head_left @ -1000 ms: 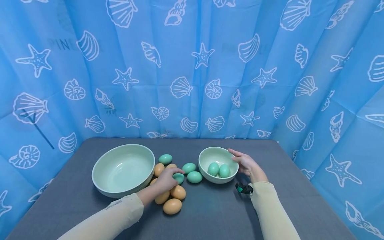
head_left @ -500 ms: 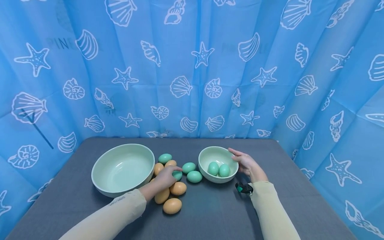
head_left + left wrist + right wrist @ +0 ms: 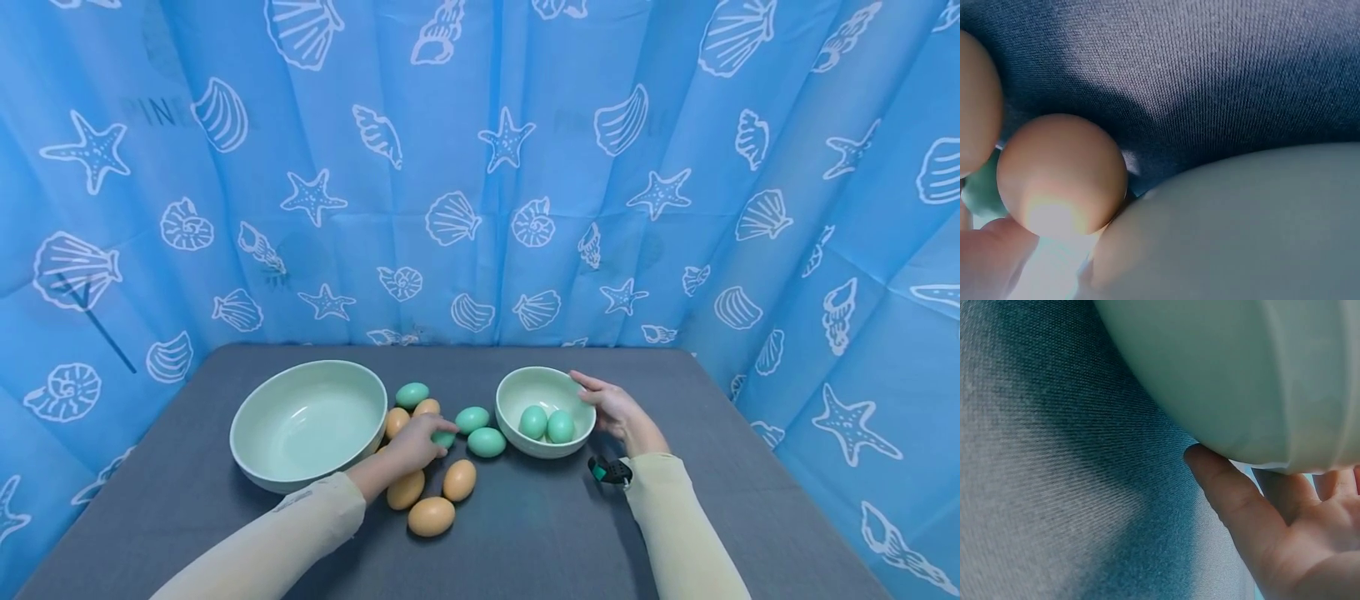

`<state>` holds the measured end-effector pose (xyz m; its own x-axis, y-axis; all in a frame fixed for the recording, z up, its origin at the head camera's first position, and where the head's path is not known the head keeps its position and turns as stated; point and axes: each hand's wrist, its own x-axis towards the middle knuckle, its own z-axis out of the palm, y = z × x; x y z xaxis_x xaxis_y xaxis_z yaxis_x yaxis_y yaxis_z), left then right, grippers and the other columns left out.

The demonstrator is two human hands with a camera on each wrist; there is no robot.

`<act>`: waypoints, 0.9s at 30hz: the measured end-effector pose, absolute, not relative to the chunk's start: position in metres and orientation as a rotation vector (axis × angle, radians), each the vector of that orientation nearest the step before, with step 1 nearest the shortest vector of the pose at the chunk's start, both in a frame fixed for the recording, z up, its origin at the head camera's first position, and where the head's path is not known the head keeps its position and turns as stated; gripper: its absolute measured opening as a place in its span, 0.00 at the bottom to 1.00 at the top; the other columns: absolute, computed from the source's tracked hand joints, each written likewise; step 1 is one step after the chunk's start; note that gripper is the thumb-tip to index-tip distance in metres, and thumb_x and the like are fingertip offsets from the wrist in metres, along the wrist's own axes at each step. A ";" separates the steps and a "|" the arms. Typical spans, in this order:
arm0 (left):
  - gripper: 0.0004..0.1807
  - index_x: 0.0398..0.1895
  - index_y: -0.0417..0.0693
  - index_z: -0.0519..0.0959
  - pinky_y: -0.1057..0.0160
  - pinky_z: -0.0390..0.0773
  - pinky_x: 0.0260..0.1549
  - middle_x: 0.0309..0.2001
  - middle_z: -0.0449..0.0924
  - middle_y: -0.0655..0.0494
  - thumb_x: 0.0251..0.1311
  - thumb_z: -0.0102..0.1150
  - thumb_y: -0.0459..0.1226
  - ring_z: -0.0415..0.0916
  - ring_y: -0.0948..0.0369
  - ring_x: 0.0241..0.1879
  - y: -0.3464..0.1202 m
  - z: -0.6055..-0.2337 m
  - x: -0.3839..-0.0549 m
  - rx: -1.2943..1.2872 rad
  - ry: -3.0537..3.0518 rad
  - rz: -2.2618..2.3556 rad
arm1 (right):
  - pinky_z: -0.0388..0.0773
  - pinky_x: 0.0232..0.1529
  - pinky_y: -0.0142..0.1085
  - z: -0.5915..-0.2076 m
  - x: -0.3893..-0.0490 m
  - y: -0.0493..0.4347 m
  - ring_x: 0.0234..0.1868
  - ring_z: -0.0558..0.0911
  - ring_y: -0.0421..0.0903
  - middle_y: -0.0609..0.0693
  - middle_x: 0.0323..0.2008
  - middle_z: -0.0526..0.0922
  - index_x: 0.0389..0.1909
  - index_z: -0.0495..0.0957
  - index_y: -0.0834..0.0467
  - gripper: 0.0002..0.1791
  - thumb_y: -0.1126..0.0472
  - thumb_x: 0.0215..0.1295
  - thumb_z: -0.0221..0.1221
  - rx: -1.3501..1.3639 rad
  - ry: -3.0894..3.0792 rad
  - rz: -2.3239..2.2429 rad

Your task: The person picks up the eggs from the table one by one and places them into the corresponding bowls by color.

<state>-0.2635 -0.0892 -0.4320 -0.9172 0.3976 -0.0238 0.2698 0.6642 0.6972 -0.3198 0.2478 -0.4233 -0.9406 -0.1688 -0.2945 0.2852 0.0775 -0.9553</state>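
My left hand (image 3: 412, 444) reaches among the eggs beside the large bowl and pinches a green egg (image 3: 444, 437), mostly covered by the fingers. In the left wrist view, a fingertip (image 3: 997, 250) and part of that green egg (image 3: 984, 187) show behind a brown egg (image 3: 1060, 169). Over on the right, my right hand (image 3: 618, 414) holds the side of a small pale-green bowl (image 3: 543, 452) at its rim. Two green eggs (image 3: 533, 422) lie in this bowl. From the right wrist, one digit (image 3: 1229, 494) touches the bowl's underside (image 3: 1210, 381).
The large pale-green bowl (image 3: 307, 417) stands at the left. Two green eggs (image 3: 486, 442) lie between the hands, another green egg (image 3: 412, 395) further back. Several brown eggs (image 3: 431, 517) lie around my left hand. A black band (image 3: 611, 471) is by the right wrist. A blue curtain (image 3: 480, 208) hangs behind.
A brown egg just in front of my left hand has rolled slightly right and turned. The left fingers have shifted a little around the green egg. My right hand stays on the small bowl.
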 end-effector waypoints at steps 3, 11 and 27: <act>0.24 0.56 0.40 0.79 0.60 0.76 0.34 0.59 0.76 0.42 0.54 0.64 0.22 0.74 0.47 0.52 -0.089 -0.429 -0.262 0.540 2.673 1.174 | 0.74 0.55 0.48 -0.423 -0.320 0.248 0.71 0.55 0.65 0.62 0.76 0.44 0.76 0.49 0.55 0.29 0.66 0.77 0.41 0.112 2.035 -1.929; 0.30 0.63 0.39 0.74 0.58 0.77 0.33 0.65 0.68 0.39 0.53 0.64 0.20 0.69 0.45 0.59 -0.090 -0.419 -0.255 0.509 2.579 1.391 | 0.77 0.50 0.44 -0.420 -0.317 0.247 0.71 0.56 0.65 0.63 0.76 0.44 0.76 0.49 0.55 0.30 0.66 0.76 0.41 0.124 2.024 -1.937; 0.24 0.61 0.41 0.76 0.53 0.81 0.41 0.67 0.65 0.37 0.60 0.62 0.27 0.74 0.44 0.54 -0.080 -0.404 -0.247 0.516 2.428 1.639 | 0.73 0.56 0.49 -0.419 -0.315 0.246 0.72 0.54 0.65 0.62 0.76 0.43 0.76 0.49 0.56 0.29 0.66 0.77 0.40 0.119 2.005 -1.954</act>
